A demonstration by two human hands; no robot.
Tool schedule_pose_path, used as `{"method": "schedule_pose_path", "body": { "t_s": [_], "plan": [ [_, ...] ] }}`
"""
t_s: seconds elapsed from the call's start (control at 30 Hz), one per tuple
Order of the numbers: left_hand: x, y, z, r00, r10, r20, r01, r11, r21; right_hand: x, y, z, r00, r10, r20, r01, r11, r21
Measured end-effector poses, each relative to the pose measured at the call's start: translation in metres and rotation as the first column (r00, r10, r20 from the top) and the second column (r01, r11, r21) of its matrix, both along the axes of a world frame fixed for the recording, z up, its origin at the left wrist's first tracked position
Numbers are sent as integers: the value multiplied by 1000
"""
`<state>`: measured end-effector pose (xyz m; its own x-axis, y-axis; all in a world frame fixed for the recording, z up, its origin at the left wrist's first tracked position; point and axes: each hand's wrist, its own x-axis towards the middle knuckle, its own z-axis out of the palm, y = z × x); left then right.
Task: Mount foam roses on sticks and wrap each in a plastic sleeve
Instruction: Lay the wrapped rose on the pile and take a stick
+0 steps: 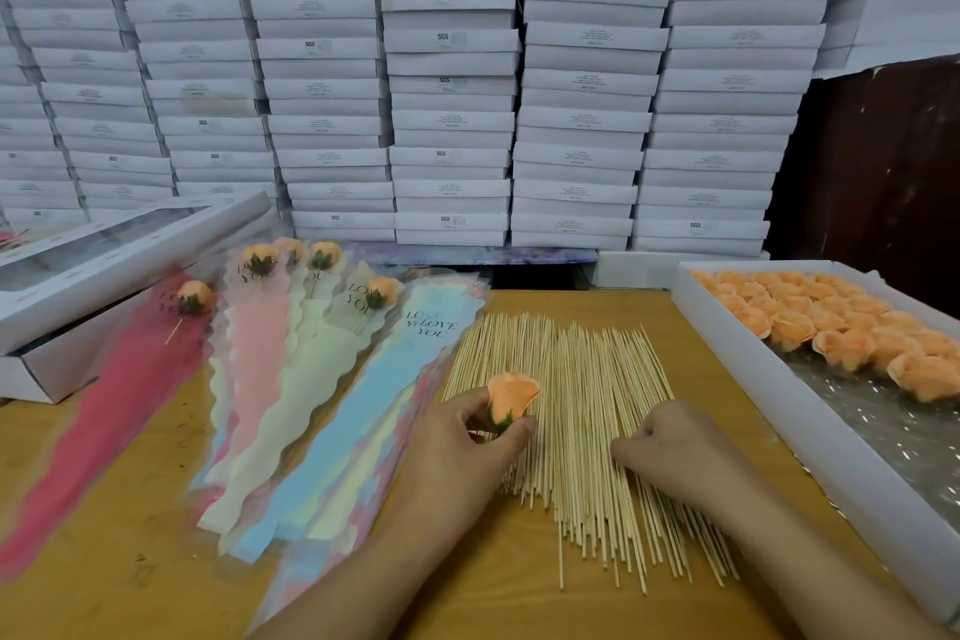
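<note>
Foam rose, orange, pinched at its green base by left hand over the stick pile; right hand fingers curl onto sticks, can't tell if one's gripped. Beyond lie sleeves w/ finished roses. Risk: off-centre stick could tear foam

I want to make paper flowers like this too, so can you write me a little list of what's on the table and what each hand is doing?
Left hand: pinches one orange foam rose, green base down.
Right hand: fingers curled, resting on the stick pile; whether it has a stick, I cannot tell.
Sticks: many thin wooden ones, spread on the table.
Spare roses: rows in a white tray on the right.
Sleeves: coloured plastic, fanned out on the left.
Finished roses: several, lying on the sleeves.
</note>
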<state>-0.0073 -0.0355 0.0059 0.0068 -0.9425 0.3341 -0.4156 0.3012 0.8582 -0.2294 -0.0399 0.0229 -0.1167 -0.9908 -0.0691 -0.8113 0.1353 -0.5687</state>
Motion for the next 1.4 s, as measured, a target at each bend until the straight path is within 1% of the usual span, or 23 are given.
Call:
{"method": "schedule_pose_path", "body": {
  "t_s": [0.1, 0.23, 0.33, 0.43, 0.53, 0.6, 0.73, 0.87, 1.1, 1.17, 1.3, 1.4],
  "plan": [
    [0, -2, 1, 999, 8, -54, -7, 1000, 14, -2, 0, 3, 999, -5, 36, 4, 1000, 11],
    [3, -4, 6, 980, -2, -198, 19, 996, 83, -7, 0, 6, 993, 27, 112, -22, 999, -41],
    [6, -3, 11, 937, 25, -349, 43, 982, 186, -8, 2, 11, 975, 110, 195, -86, 988, -129],
    [8, -4, 17, 890, 91, -448, 50, 955, 292, -8, 4, 15, 955, 168, 246, -116, 970, -213],
    [12, -4, 21, 832, 112, -544, 92, 938, 333, -7, 8, 18, 934, 172, 312, -94, 964, -250],
    [14, -4, 21, 808, 111, -579, 118, 932, 343, -5, 10, 20, 922, 174, 346, -83, 961, -264],
    [17, -7, 19, 775, 105, -624, 165, 919, 359, -5, 13, 20, 932, 176, 316, -85, 956, -280],
    [18, -8, 19, 759, 96, -644, 188, 915, 358, -7, 14, 22, 929, 187, 318, -89, 951, -298],
    [21, -8, 19, 790, 105, -604, 187, 897, 400, -7, 14, 22, 935, 194, 297, -100, 947, -304],
    [23, -10, 19, 758, 111, -643, 216, 887, 407, -9, 14, 22, 947, 190, 258, -103, 943, -317],
    [29, -14, 22, 660, 107, -744, 290, 877, 384, -14, 15, 21, 965, 192, 181, -128, 940, -316],
    [31, -15, 22, 638, 98, -764, 304, 879, 367, -15, 15, 20, 965, 202, 168, -142, 939, -312]
  ]
}}
